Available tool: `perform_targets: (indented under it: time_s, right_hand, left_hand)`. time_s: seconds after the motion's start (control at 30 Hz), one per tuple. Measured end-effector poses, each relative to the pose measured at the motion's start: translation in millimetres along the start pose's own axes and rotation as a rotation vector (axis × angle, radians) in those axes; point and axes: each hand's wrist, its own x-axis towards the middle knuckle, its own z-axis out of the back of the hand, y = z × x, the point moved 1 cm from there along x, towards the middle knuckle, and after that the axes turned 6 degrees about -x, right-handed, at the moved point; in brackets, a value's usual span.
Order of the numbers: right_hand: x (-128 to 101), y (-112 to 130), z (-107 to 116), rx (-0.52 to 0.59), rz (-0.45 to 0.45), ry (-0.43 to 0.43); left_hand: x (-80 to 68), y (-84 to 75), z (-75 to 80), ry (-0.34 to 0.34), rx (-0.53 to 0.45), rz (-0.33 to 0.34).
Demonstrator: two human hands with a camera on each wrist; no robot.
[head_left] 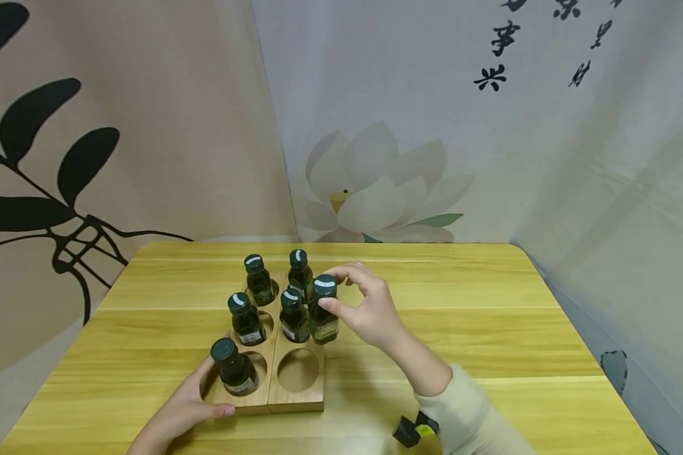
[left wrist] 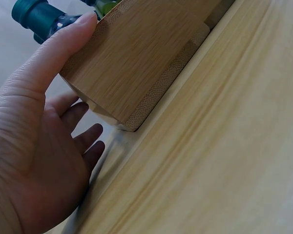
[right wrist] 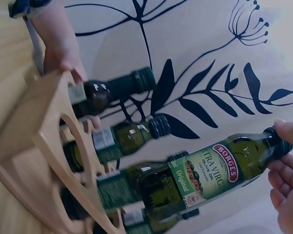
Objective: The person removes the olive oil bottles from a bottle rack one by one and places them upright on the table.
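My right hand pinches a green glass olive oil bottle at its dark cap, thumb on one side and fingers on the other. Its Borges label faces the right wrist camera. In the head view that bottle overlaps the right edge of a two-column wooden bottle rack. My left hand holds the rack's front left corner, thumb at the upper edge and fingers along the side. Several similar bottles stand in the rack, among them a taller-necked one at front left. The front right hole shows bare wood.
The rack stands left of centre on a yellow wood-grain table. Behind the table hangs a printed cloth with a lotus, leaves and characters. A black device sits by my right sleeve.
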Motion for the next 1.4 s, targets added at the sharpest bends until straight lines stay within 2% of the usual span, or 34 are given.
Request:
perform_targets:
  time_s: [0.3,0.6,0.9,1.27,1.4]
  right_hand:
    - [18,-14,17,-0.041,-0.028,-0.038]
    - [32,-31,24,-0.082,-0.03,-0.077]
    - [47,-29,27,-0.135,-0.08,-0.091]
    - [49,-63,27,-0.15,-0.16,-0.105]
    - [45,-72,25,-0.153,-0.216,-0.113]
  left_hand:
    - [0.7,-0.4,0.8,0.003,0.009,0.024]
    - [1.1,-0.4,1.3,0.001,-0.007,0.001]
    - [0.9,-0.5,1.2,0.007,0.013,0.008]
    - [0.2,-1.2,0.1,0.004,0.013,0.006]
    - [0.0,0.1,-0.6,0.001,0.0,-0.028]
